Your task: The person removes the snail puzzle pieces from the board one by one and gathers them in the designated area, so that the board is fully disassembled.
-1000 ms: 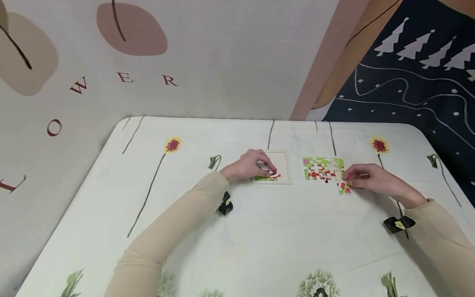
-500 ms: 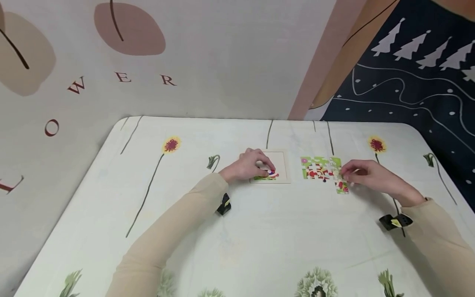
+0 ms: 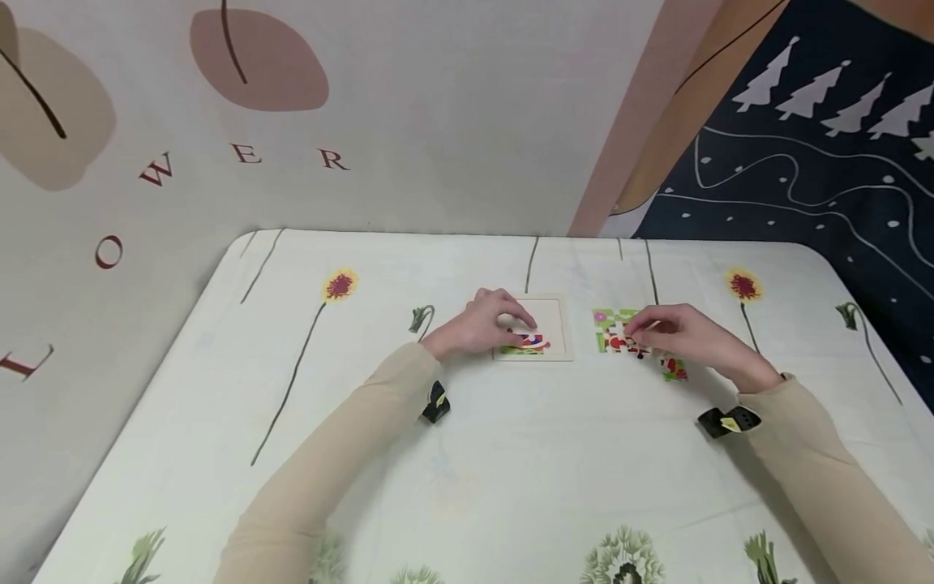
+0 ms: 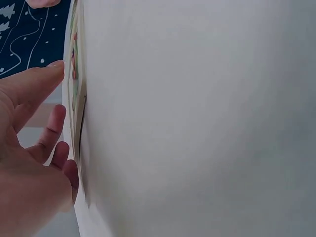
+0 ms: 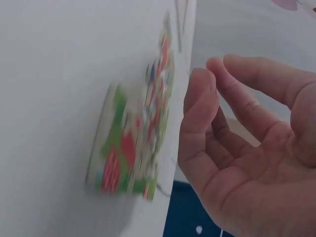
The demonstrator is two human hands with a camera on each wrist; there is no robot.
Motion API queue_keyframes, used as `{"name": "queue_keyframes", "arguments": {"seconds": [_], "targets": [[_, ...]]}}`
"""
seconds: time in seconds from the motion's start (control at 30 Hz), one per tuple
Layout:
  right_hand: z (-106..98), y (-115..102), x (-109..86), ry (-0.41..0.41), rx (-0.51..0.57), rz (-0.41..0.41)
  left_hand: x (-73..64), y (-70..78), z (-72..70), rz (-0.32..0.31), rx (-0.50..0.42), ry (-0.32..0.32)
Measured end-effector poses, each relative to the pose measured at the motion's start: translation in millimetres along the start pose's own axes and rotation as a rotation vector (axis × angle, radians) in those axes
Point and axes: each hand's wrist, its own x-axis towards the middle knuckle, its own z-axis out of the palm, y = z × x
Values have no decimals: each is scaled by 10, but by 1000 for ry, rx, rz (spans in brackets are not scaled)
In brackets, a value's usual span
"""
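My left hand (image 3: pixel 481 324) is over the left side of a pale puzzle board (image 3: pixel 552 312), thumb and fingers spread beside brightly printed jigsaw pieces (image 3: pixel 531 349) along its lower part. The left wrist view shows the thumb tip at the edge of the board, seen nearly edge-on. My right hand (image 3: pixel 682 337) hovers over a cluster of jigsaw pieces (image 3: pixel 609 318), partly hiding them. In the right wrist view its bent fingers and thumb (image 5: pixel 200 103) come close together at the tips, with no piece showing between them. A piece with a red mushroom (image 5: pixel 111 170) lies at the near corner.
Both things lie on a white tablecloth (image 3: pixel 511 470) printed with flowers and stems. A pale wall cloth (image 3: pixel 438 122) rises behind the table, with a dark tree-printed cloth (image 3: pixel 817 170) at the right. A black camera strap is on each wrist.
The right hand has moved left from the right-hand column of loose pieces to above the cluster's middle. The left hand has lifted and drawn back slightly, showing more of the pieces in the board.
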Motion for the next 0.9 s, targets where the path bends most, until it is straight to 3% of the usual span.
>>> {"name": "queue_keyframes", "arguments": {"seconds": [0.4,0.7,0.9], "targets": [[226,-229,228,-26,30,-64,-159,-120,-151,-32,-92,-2],[397,-333,373,-68,60,-116,-164,-186,-176,-6,-74,-24],[482,-386,464,-110,62,-152,-147,-198,-159,-46,-78,-35]]}}
